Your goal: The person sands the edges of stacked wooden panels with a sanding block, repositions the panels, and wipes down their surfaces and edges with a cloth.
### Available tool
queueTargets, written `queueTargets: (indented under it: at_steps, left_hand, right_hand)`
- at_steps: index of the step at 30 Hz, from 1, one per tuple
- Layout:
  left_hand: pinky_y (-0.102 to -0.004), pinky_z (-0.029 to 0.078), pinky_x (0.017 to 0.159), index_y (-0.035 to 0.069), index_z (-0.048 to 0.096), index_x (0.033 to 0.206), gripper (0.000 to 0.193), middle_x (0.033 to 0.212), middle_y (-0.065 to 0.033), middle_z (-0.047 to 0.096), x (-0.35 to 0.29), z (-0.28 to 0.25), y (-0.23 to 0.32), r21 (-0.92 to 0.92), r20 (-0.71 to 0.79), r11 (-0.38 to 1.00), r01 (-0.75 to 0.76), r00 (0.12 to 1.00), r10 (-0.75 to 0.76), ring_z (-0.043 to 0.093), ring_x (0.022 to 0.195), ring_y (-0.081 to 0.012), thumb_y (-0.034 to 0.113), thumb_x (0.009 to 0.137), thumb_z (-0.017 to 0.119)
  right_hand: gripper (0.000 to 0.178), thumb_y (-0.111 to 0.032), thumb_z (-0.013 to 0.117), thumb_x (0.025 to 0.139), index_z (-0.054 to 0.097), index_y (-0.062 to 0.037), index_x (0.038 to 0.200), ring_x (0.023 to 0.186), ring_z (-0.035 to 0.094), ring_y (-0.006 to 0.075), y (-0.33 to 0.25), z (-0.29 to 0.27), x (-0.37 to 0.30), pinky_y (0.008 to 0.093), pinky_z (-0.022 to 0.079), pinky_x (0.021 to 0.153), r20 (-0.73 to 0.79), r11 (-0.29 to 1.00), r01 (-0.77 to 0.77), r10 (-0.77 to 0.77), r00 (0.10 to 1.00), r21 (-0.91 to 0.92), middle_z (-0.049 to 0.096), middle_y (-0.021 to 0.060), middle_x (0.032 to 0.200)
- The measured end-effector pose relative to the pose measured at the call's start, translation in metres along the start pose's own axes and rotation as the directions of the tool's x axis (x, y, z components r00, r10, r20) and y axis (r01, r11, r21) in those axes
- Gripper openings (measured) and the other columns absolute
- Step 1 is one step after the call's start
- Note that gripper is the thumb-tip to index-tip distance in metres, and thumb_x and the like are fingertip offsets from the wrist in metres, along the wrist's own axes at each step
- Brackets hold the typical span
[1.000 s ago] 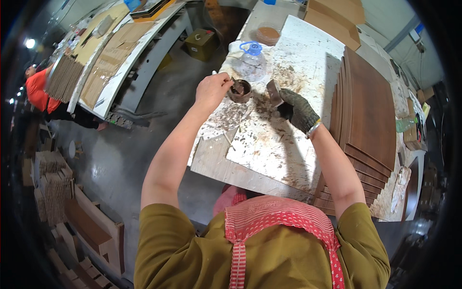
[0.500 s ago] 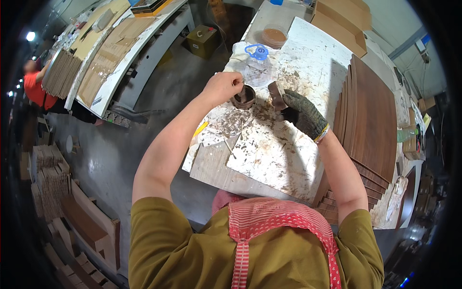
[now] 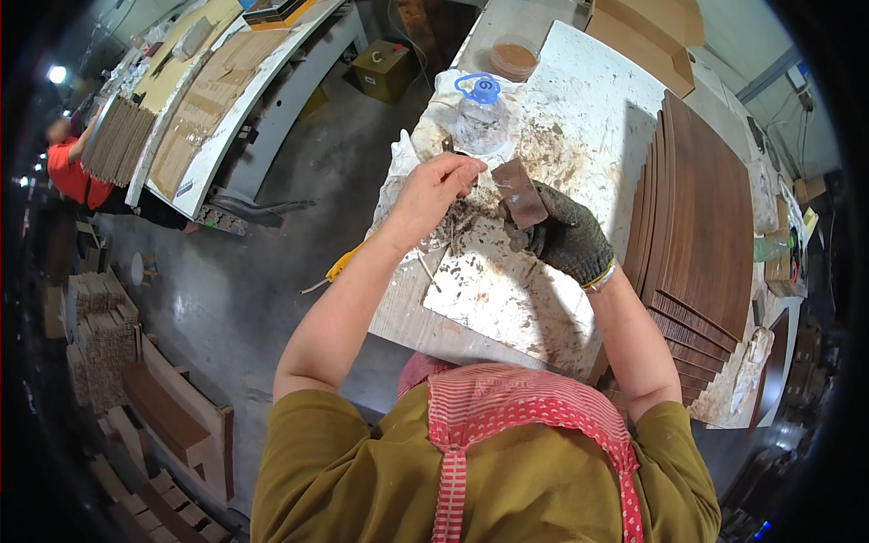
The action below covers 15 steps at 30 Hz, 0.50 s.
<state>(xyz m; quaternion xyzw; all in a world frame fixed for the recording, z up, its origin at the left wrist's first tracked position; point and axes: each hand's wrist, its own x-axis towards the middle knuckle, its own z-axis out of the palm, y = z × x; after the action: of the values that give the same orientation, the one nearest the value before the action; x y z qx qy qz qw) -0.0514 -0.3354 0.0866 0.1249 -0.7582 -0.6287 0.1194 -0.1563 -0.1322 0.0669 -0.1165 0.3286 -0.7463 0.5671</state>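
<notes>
My bare left hand (image 3: 440,192) is closed in a pinch over the table, its fingertips close to the left edge of a small flat brown piece (image 3: 519,193). What it pinches is too small to make out. A short dark end (image 3: 447,144) shows just beyond its knuckles. My right hand (image 3: 572,237), in a dark, stained glove, is closed around the brown piece and tilts its face up toward me. The left hand and forearm largely cover the dark round jar. Behind them stands a clear plastic bottle (image 3: 480,127) with a blue cap and handle.
Brown crumbs and smears cover the white board (image 3: 489,299). To the right lies a stack of dark brown wood panels (image 3: 701,217). A round tub of brown stuff (image 3: 514,58) and an open cardboard box (image 3: 647,45) sit farther back. A yellow-handled tool (image 3: 342,264) overhangs the left edge.
My left hand has come away from the jar, moving nearer to me and toward the brown piece. My right hand has turned that piece so more of its face shows.
</notes>
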Motion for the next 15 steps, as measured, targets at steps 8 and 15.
queueTargets:
  at_steps: [8,15]
  left_hand:
    - [-0.0207,0.038,0.061,0.003,0.06,0.087,0.013,0.073,0.003,0.054,-0.024,0.005,0.01,-0.108,0.032,0.988,0.114,0.993,-0.111,0.047,0.068,-0.0037,0.016,0.088,0.06]
    - [-0.0217,0.036,0.059,0.005,0.051,0.072,0.02,0.068,0.0026,0.048,-0.08,-0.018,-0.014,-0.212,0.102,0.954,0.212,0.976,-0.195,0.043,0.064,-0.006,0.014,0.089,0.05]
  right_hand:
    - [0.046,-0.029,0.061,0.086,0.051,-0.0028,0.123,0.096,0.06,0.0211,0.009,0.008,-0.003,0.0342,0.05,0.081,-0.037,1.0,0.021,-0.021,0.999,-0.004,0.061,0.0094,0.11]
    - [0.042,-0.028,0.059,0.088,0.053,-0.0031,0.12,0.093,0.061,0.0215,0.018,-0.008,0.001,0.0342,0.05,0.079,0.014,0.999,-0.008,0.007,1.0,0.035,0.062,0.0095,0.107]
